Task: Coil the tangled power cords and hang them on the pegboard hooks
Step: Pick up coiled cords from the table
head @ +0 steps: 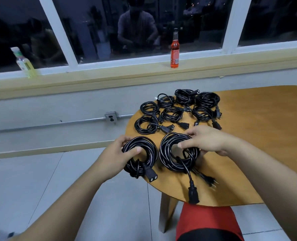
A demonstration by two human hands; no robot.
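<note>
At the surface [257,127] left edge, left grip [116,153] grasps a coiled cord [151,150], thumb through its middle. Beside it, right grip [208,141] grasps a bigger coil [165,153]. 7 small coils [172,114] lie behind.

There are nine coiled cords [172,114], seven small and two large; there is one table [257,127]. Two bottles [174,49] stand behind; one wall socket [111,117] shows.

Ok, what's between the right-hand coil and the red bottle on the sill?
Head view: beyond the right-hand coil, smaller coiled cords cluster on the table, then bare wall below the red bottle.
</note>
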